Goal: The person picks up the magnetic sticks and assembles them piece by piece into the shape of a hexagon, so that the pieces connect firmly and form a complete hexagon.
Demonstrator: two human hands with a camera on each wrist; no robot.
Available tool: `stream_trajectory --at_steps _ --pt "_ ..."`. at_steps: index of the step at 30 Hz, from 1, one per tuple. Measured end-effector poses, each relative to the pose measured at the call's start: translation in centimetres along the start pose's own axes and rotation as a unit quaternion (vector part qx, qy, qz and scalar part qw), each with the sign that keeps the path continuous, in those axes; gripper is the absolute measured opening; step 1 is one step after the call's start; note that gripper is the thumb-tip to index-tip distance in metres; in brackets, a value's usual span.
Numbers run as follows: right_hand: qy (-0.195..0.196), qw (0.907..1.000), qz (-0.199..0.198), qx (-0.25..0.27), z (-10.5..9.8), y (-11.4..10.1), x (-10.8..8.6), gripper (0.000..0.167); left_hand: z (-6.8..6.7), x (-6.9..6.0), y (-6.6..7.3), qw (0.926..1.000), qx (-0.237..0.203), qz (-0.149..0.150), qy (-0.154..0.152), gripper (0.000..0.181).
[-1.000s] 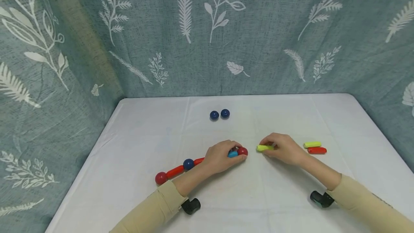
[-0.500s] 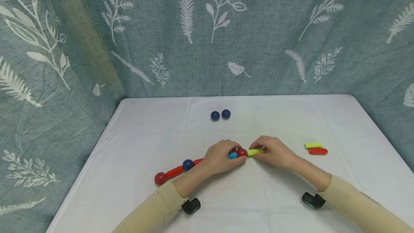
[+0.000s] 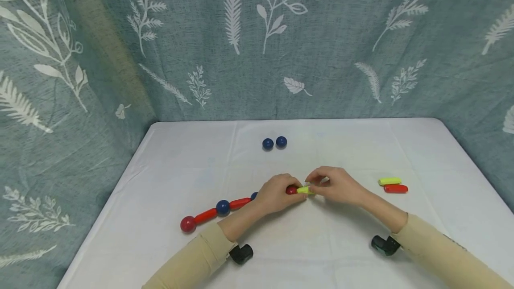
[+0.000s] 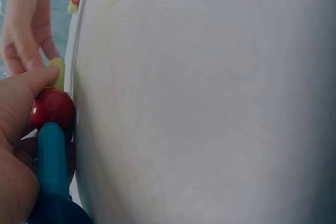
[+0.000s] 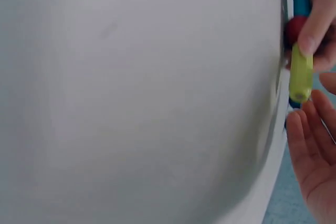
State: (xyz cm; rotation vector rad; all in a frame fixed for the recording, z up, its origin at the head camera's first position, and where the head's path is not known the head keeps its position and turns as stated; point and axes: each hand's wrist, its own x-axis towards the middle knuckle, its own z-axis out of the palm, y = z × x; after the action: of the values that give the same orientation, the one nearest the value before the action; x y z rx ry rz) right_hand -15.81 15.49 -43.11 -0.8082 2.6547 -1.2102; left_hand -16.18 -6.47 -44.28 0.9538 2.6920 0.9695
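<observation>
A chain of balls and sticks runs across the table's front middle. From its left end come a red ball (image 3: 188, 224), a red stick (image 3: 205, 216), a dark blue ball (image 3: 222, 208) and another red stick (image 3: 240, 203). My left hand (image 3: 277, 194) covers part of the chain. In the left wrist view a light blue stick (image 4: 51, 156) meets a red ball (image 4: 54, 106) there. My left hand pinches the yellow stick (image 5: 301, 77) at the chain's right end, against that red ball. My right hand (image 3: 336, 185) is beside its free end, fingers spread and holding nothing.
Two dark blue balls (image 3: 275, 142) lie side by side at the back middle. To the right, a loose yellow stick (image 3: 389, 181) lies against a loose red stick (image 3: 395, 188). White cloth (image 3: 329, 253) covers the table; a patterned curtain (image 3: 257, 84) hangs behind.
My right hand brought the yellow stick leftward to the red ball, then let it go. The chain slid left, and my left hand's grip passed from the red ball to the yellow stick.
</observation>
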Motion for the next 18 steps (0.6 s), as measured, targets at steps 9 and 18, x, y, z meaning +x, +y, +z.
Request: stream_trajectory --at_steps 9,18 --pt "0.046 0.9984 0.028 -0.016 -0.7 0.7 6.1 0.031 -0.2 0.0 -0.1 0.9999 -0.011 0.01 -0.009 0.021" --pt "0.015 0.9972 -0.01 -0.073 -0.1 0.8 11.5 0.048 -0.1 -0.1 -0.3 0.9998 0.008 0.016 -0.008 0.023"
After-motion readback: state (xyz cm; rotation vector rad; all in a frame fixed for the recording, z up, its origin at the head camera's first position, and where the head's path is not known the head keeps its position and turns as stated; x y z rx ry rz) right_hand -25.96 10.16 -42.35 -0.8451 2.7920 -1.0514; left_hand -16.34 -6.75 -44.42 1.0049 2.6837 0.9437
